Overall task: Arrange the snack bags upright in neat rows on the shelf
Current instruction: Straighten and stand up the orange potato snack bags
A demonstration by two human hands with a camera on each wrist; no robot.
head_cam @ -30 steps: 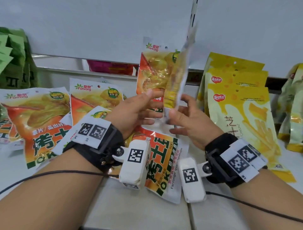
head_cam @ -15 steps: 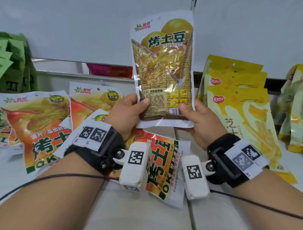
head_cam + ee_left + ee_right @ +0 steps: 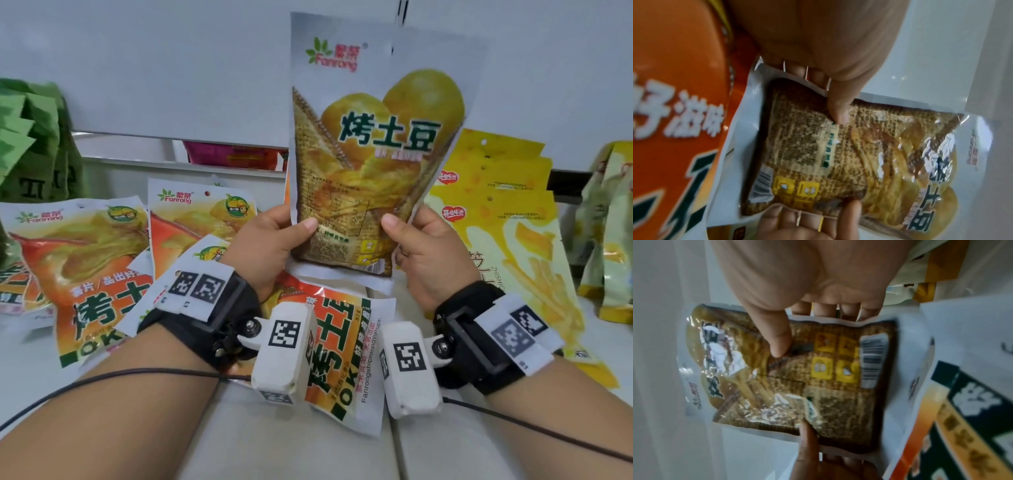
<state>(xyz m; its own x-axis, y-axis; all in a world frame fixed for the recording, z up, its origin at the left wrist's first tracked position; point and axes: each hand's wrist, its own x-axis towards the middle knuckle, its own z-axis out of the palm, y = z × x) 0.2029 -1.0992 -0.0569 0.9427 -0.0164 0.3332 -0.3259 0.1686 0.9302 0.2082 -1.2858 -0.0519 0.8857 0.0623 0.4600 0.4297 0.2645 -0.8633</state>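
Two hands, left hand, right hand, pinching upright potato snack bag (barcode side showing)

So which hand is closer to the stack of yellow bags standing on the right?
Right. The right hand pinches the raised potato bag just beside the yellow bags; the left hand grips that bag's far edge.
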